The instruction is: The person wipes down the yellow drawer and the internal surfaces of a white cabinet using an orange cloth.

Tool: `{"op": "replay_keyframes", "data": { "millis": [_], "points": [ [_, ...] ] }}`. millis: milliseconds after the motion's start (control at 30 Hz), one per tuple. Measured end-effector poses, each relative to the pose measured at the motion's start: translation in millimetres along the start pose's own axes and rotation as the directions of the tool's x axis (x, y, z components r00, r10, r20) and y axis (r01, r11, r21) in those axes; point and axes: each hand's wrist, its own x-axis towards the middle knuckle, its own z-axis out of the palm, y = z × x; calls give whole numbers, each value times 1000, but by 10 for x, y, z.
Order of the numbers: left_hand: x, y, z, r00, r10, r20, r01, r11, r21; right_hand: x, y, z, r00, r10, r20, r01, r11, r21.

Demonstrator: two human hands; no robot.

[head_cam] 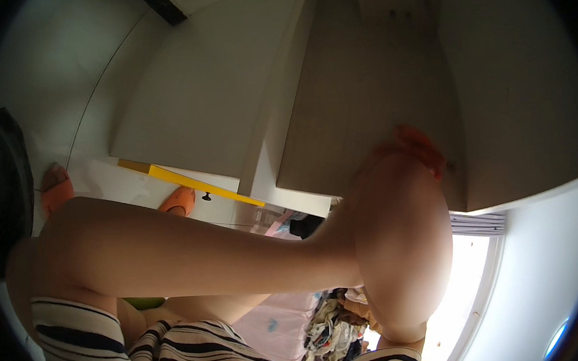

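My bare left forearm (198, 247) reaches across from the left and passes behind my right arm (404, 243), which is bent and close to the camera. A crumpled red cloth (420, 146), blurred, shows just beyond the right arm, against the brownish panel (358, 90) of an open white cabinet (268, 167). Only a blurred bit of my left hand (362, 180) shows near the cloth. My right hand is hidden behind its own arm. I cannot tell which hand holds the cloth.
A yellow-edged board (193, 183) with a black knob (206, 197) stands by the cabinet. Feet in orange slippers (180, 200) are on the floor at left. Below lie a pink sheet (274, 327) and a clothes heap (332, 333). A bright window (470, 288) is at right.
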Motion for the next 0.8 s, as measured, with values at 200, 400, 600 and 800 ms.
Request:
{"op": "replay_keyframes", "data": {
  "millis": [200,400,600,800],
  "points": [
    [-376,-209,-202,941,-310,-134,337,891,304,62,-415,355,980,-197,1,196,978,76],
    [-301,-314,-434,810,-570,-139,586,771,251,92,-626,548,962,-249,-108,269,928,258],
    [-652,-25,-458,808,-585,-71,589,802,98,-247,-729,592,947,-151,-284,265,867,422],
    [-1221,276,-395,723,-690,-24,683,709,174,-808,-698,403,986,-140,-85,157,650,744]
  ]
}}
